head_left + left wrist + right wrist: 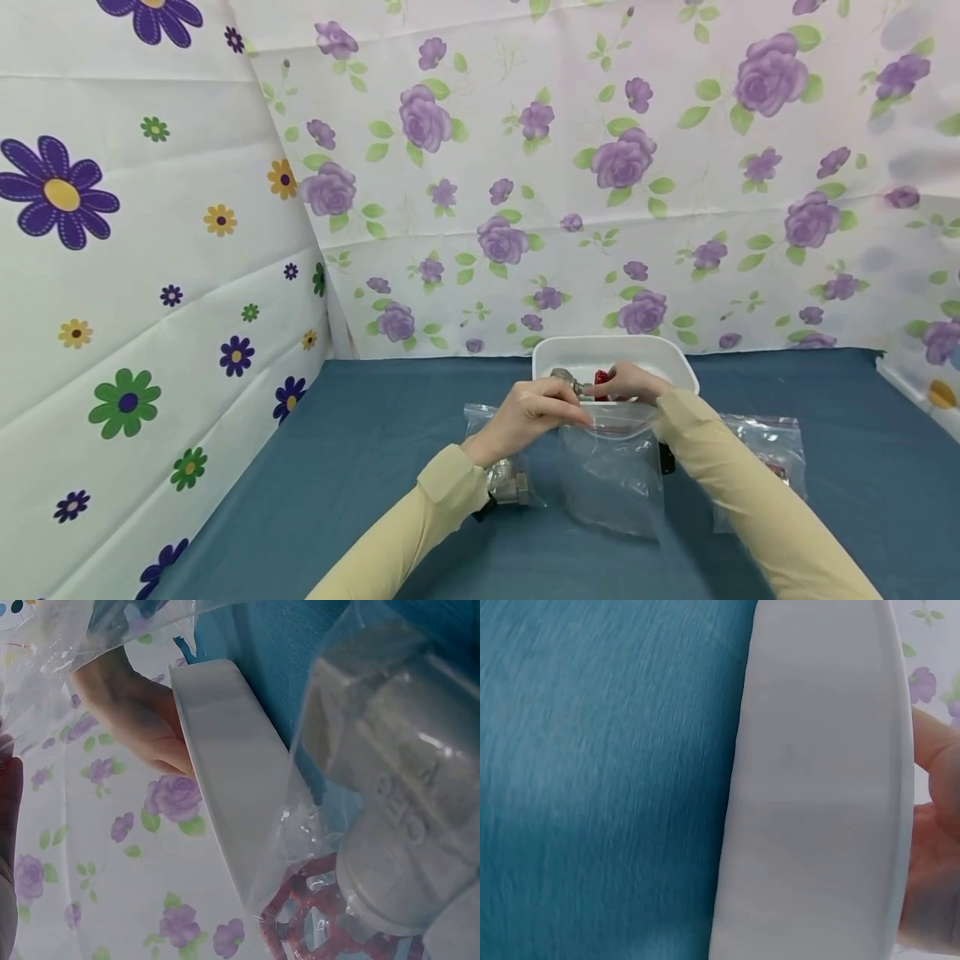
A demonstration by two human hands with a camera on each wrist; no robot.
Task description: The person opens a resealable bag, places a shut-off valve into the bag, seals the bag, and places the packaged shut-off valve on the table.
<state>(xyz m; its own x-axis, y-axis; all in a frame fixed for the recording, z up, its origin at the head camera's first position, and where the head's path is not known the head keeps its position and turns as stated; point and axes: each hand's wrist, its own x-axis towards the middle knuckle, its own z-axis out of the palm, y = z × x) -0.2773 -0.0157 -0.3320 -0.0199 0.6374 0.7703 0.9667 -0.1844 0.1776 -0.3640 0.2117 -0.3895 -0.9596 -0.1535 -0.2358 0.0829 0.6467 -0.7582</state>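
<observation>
My left hand [536,408] pinches the top edge of a clear zip bag [611,475], which hangs down with nothing visible inside. My right hand [633,382] reaches over the near rim of a white plastic tub [667,358]. Its fingers are at a metal valve [564,379] with a red handle [602,379] in the tub and appear to pinch it. From the left wrist, the right hand [142,720] shows behind the tub's wall [232,750], fingertips hidden. The right wrist view also has the tub wall [817,780] covering part of that hand [937,825].
Under my left forearm lies a clear bag with a large metal valve [508,483]; its red handwheel [311,915] shows up close. Another bag [765,437] with something red inside lies right of my right arm. A blue cloth [360,467] covers the table; flowered sheets [465,167] hang behind.
</observation>
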